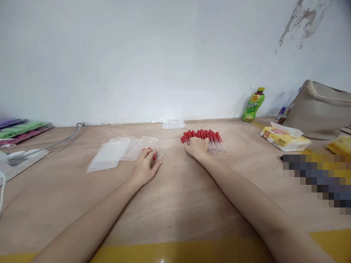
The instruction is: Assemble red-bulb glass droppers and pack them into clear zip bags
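Glass droppers with red rubber bulbs (214, 136) lie side by side in a dense row at the middle right of the table, bulbs toward the wall. My right hand (196, 147) reaches over the left part of this row, its fingers closed among the droppers and partly hidden. To the left, my left hand (146, 166) rests on its side by the table, fingers curled round a few droppers (154, 157). Their red bulbs show between the fingers, and thin clear tubes (164, 150) stick out to the right. Beside and behind this hand lie overlapping clear plastic bags (109, 153).
Another clear bag (174, 124) lies against the wall. On the right stand a green bottle (253, 105), a yellow tissue pack (285, 138) and a beige bag (319, 109). At left are a grey cable (67, 138) and green and purple packs (23, 129).
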A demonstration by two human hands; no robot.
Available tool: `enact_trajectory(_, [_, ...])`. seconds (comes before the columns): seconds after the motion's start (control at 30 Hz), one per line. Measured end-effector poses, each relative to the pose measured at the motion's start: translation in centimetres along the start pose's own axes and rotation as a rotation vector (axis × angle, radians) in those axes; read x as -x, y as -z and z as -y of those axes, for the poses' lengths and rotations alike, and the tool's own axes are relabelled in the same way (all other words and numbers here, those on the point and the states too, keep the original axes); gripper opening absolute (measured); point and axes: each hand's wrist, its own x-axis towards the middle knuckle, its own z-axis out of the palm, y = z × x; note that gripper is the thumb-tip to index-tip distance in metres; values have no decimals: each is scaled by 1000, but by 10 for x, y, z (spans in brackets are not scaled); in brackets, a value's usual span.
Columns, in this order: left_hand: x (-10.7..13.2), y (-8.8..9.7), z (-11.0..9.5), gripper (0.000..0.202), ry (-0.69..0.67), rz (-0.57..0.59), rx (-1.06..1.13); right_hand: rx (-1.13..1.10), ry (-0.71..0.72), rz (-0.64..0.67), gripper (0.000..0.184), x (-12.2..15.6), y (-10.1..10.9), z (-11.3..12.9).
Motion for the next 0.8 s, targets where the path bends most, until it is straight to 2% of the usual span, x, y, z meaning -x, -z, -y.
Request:
enact_trajectory(0.23, [-1, 3, -5, 32, 19, 9, -6, -33, 24, -18, 37, 4, 3, 2])
enact_trajectory(0.33, [0, 4, -6, 30, 39, -30, -39, -125, 119, -53, 33, 12, 3, 10])
enact_trajectory(0.47, [0, 6, -9, 30, 129, -67, -98, -222, 236, -24, 30, 26, -2, 27])
enact_trajectory(0.6, [-1, 10, -12, 31, 198, -78, -137, -218, 214, 33, 31, 31, -9, 40])
enact_trajectory(0.8, [-3, 8, -8, 27, 223, -116, -249, -190, 172, 85, 25, 30, -12, 39])
